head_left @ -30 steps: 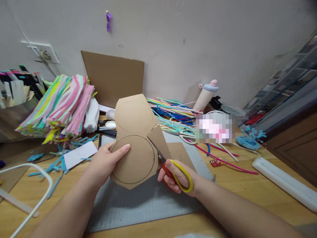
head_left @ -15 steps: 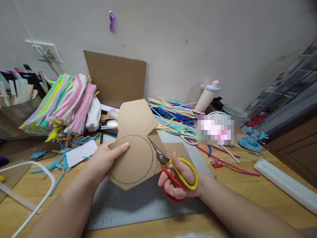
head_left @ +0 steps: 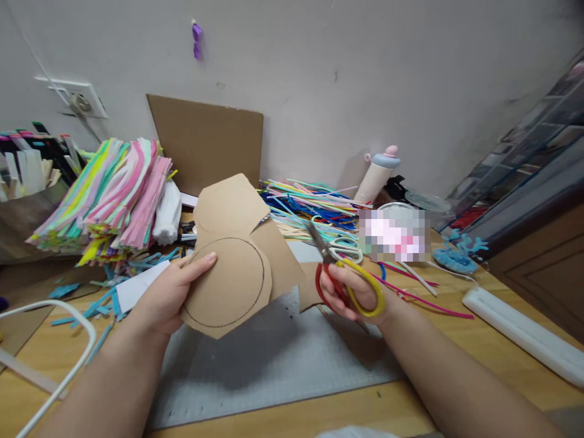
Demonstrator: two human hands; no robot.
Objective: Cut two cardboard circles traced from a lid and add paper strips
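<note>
My left hand [head_left: 168, 292] is closed on a brown cardboard piece [head_left: 228, 274] with a black circle drawn on it, thumb on top, held above the grey cutting mat [head_left: 255, 365]. A partly cut flap hangs off the piece's right side. My right hand [head_left: 351, 292] grips scissors [head_left: 340, 274] with a red and a yellow handle. Their blades point up and left, apart from the cardboard.
A stack of coloured pipe cleaners [head_left: 114, 188] lies at the left, with loose ones [head_left: 314, 210] behind the mat. A cardboard sheet [head_left: 205, 143] leans on the wall. A bottle [head_left: 376, 173], white scissors [head_left: 349, 246], a blue fuzzy shape [head_left: 458, 255] and a white bar [head_left: 524, 334] sit right.
The scissors have come out of the cut and moved right and up, away from the cardboard. My left hand has shifted the cardboard piece left, and the cut flap now hangs open.
</note>
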